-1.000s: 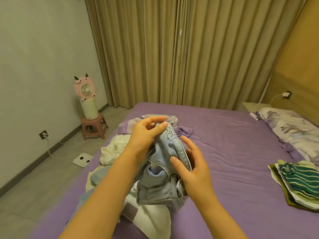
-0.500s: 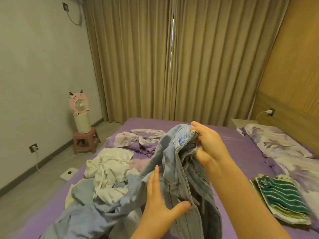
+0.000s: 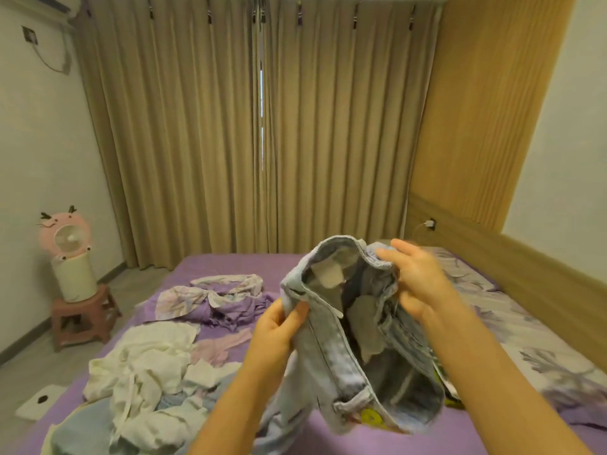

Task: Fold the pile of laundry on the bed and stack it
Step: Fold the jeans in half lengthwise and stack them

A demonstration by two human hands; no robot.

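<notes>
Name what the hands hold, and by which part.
Both hold the jeans by the waistband: left hand pinches its near edge, right hand grips the far side.

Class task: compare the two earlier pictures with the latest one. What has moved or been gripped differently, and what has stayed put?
The denim garment has been lifted clear of the pile and opened at the waistband. The left hand, flat against it before, now pinches one edge; the right hand still holds the other. The white clothes and the purple bed stay as they were.

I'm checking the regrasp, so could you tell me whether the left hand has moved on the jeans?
Yes: left hand went up to the light-blue denim jeans waistband.
</notes>
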